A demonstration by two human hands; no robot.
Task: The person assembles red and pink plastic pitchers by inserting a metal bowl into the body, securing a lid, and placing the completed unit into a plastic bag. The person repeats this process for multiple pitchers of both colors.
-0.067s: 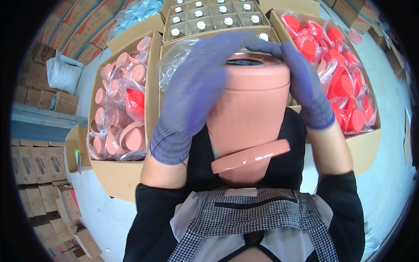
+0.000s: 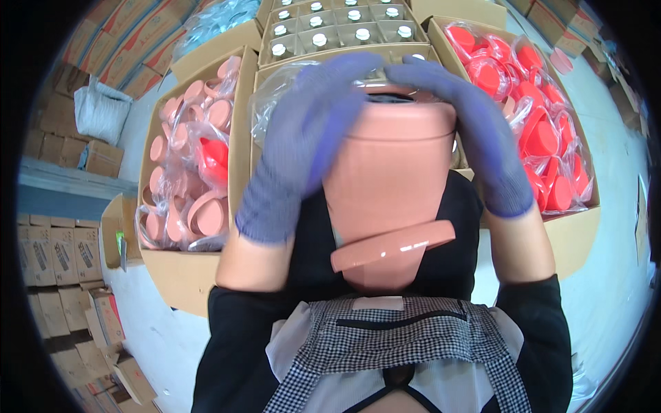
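Note:
A pink thermos jug (image 2: 389, 172) leans between my legs, its dark round opening at the far end. Its pink handle (image 2: 396, 246) sticks out toward me near the lower end. Gloved in purple-grey, my left hand (image 2: 303, 131) curves round the left side of the jug's rim, its fingers blurred. My right hand (image 2: 475, 127), in a matching glove, wraps the right side of the rim with its fingers bent over the far edge. Both thumbs and the contact under the palms are partly hidden.
At left stands a carton of pink handled parts (image 2: 180, 148) in clear plastic, with one red part (image 2: 215, 162) among them. A carton at right holds red handled parts (image 2: 540, 131). Ahead, a divided carton holds several white-capped bottles (image 2: 320, 40). Stacked cartons (image 2: 58, 255) line the left.
My left hand has shifted back slightly, baring more of the opening. My right hand has slid a little along the rim. The jug has barely moved.

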